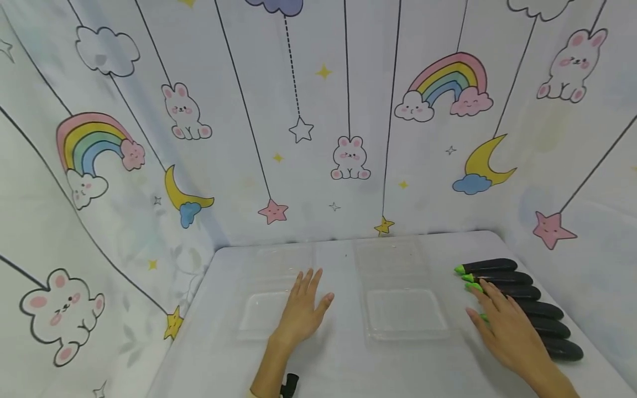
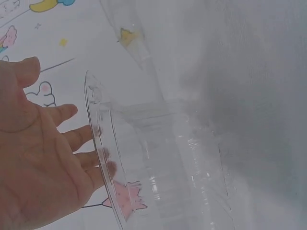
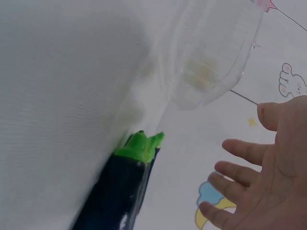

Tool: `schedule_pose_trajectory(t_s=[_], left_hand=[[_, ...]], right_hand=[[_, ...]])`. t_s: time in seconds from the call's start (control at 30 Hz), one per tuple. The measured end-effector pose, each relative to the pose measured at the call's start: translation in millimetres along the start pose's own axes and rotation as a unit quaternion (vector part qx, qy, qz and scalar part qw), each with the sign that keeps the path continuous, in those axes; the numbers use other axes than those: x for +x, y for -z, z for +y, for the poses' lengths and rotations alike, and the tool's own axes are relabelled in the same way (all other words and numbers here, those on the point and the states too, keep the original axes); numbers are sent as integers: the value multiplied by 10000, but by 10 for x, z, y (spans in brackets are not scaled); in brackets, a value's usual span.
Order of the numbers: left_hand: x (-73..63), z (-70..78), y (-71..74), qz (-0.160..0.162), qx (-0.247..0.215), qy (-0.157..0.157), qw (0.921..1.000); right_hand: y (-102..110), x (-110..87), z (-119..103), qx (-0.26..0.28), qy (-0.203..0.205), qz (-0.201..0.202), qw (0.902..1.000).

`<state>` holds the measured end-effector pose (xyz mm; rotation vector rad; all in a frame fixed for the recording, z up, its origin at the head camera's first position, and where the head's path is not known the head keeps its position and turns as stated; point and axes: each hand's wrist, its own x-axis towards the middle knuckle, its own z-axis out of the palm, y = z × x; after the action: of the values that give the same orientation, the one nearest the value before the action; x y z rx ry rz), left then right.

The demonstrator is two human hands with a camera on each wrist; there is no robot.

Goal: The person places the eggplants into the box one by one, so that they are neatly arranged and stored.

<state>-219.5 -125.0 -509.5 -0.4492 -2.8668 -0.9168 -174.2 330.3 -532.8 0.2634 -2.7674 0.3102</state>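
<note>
My left hand (image 1: 302, 309) is held with fingers spread at the right side of the left clear plastic container (image 1: 264, 312). In the left wrist view, its fingers show partly through the rim of that container (image 2: 158, 143). Over the stem ends of a row of eggplants (image 1: 512, 292) my right hand (image 1: 510, 331) hovers, fingers extended and holding nothing. The eggplants are dark, nearly black, with bright green caps; the hand hides part of several. In the right wrist view, one eggplant (image 3: 115, 191) lies below the open palm (image 3: 268, 177).
A second clear container (image 1: 407, 312) lies on the white table (image 1: 338, 365) between the hands, its lid part (image 1: 390, 260) toward the back. A small black object (image 1: 290, 384) shows beside the left forearm. Behind the table stands a cartoon-printed curtain (image 1: 308, 182).
</note>
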Motion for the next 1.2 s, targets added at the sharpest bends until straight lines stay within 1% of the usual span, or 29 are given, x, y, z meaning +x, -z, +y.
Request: schedule_pose_trajectory(t_s=[0.13, 0.2, 0.33, 0.43, 0.53, 0.57, 0.63, 0.73, 0.9, 1.03, 1.1, 1.2], left_hand=[[22, 39, -51, -59, -261, -102, 9996], [28, 59, -78, -46, -353, -187, 9992], [33, 112, -123, -75, -414, -312, 9986], [39, 146, -150, -203, -579, -384, 9974], [50, 167, -185, -366, -990, -334, 9938], [56, 169, -205, -427, -1125, -258, 9924], [68, 177, -240, -460, -1416, -128, 9888], [88, 199, -295, -379, -1724, -10, 9843], [96, 250, -365, -232, -1869, 29, 9821], [97, 290, -407, -214, -2006, 63, 9794], [98, 307, -430, -234, -2157, 87, 9761], [108, 326, -473, -263, -2600, 100, 9652]], right_hand=[[24, -49, 61, 117, 61, 295, 9995], [38, -69, 82, 151, 62, 376, 9992], [46, -109, 109, 139, -93, 322, 9993], [57, -136, 126, 174, -184, 307, 9992], [68, -161, 147, 208, -259, 285, 9990], [69, -168, 155, 203, -301, 262, 9990], [70, -183, 169, 192, -405, 194, 9988], [68, -198, 195, 104, -551, 140, 9983], [75, -223, 249, -27, -666, 174, 9976], [92, -247, 294, -36, -746, 259, 9969], [107, -264, 311, -20, -795, 312, 9963], [127, -296, 333, 44, -778, 436, 9960]])
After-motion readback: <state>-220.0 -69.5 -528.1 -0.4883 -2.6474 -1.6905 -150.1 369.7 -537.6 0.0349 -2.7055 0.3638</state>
